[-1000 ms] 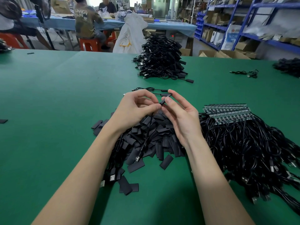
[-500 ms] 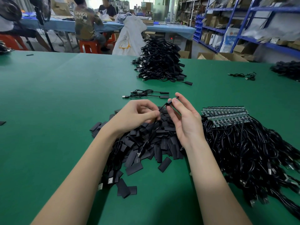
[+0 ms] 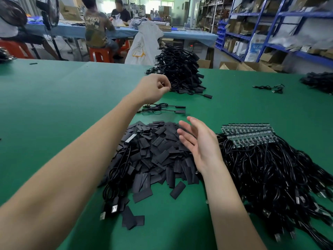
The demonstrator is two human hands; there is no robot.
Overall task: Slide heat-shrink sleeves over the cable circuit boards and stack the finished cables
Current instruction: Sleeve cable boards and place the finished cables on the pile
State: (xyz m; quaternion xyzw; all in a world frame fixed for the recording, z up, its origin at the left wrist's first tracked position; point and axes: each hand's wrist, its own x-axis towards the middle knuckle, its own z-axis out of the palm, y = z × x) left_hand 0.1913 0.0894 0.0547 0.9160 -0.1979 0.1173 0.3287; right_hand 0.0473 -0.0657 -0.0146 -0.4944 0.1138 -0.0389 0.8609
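My left hand point(image 3: 153, 88) reaches forward over the green table point(image 3: 54, 105), fingers curled and pinching a thin black cable that is mostly hidden behind the hand. It hovers just in front of the tall stack of finished cables point(image 3: 180, 69). Two sleeved cables point(image 3: 162, 108) lie flat below it. My right hand point(image 3: 200, 141) hangs empty, fingers spread, over the heap of black heat-shrink sleeves point(image 3: 155, 150). To its right lies a bundle of unsleeved cables point(image 3: 270, 174) with green circuit boards point(image 3: 248, 134) lined up at the top.
A loose cable point(image 3: 270, 87) and another dark cable pile point(image 3: 319, 82) lie at the far right. Several USB plugs point(image 3: 111, 210) stick out below the sleeve heap. People sit at a blue table point(image 3: 189, 35) behind; blue shelving point(image 3: 261, 29) stands at the right.
My hands have parted. The left hand has carried the cable forward toward the finished stack. The right hand has let go and now has its fingers spread above the sleeves.
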